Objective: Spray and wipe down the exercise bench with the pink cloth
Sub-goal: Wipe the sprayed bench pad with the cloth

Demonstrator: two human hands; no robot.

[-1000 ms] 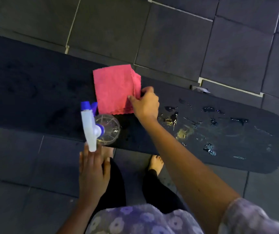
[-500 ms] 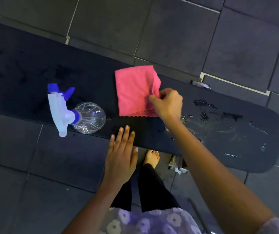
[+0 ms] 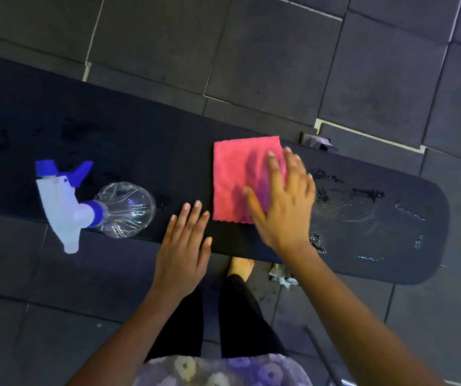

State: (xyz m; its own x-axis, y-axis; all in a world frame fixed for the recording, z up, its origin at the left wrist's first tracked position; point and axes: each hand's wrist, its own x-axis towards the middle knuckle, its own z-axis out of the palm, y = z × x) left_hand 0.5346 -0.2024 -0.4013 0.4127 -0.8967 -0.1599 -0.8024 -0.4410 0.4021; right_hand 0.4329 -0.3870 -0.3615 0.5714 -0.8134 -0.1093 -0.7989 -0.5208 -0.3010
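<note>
Right hand (image 3: 282,201): reaching in from 5 o'clock, palm down, fingers spread and extended. It lies flat across the right half of the pink cloth (image 3: 240,176), pressing rather than grasping; no fingers are curled around the fabric. The hand shows motion blur.

Left hand (image 3: 184,240): entering from 7 o'clock, palm down, fingers straight and together, empty. The fingertips rest over the near edge of the exercise bench (image 3: 145,151); the heel of the hand hangs past that edge. It sits just beside the cloth's lower left corner, at the cloth's 8 o'clock, not touching it.

Pink cloth: folded into a rough rectangle, lying flat on the bench top near the middle of the frame. Its lower edge is scalloped and slightly layered. The left portion is exposed; the right portion is under the hand.

Exercise bench: long black pad running from 9 o'clock to 4 o'clock, rounded at the right end. Wet streaks and beaded droplets (image 3: 363,207) cover the surface at the cloth's 3 o'clock.

Spray bottle (image 3: 92,204): clear body, white head, blue trigger and nozzle, standing on the bench at 9 o'clock, well apart from both hands.
</note>
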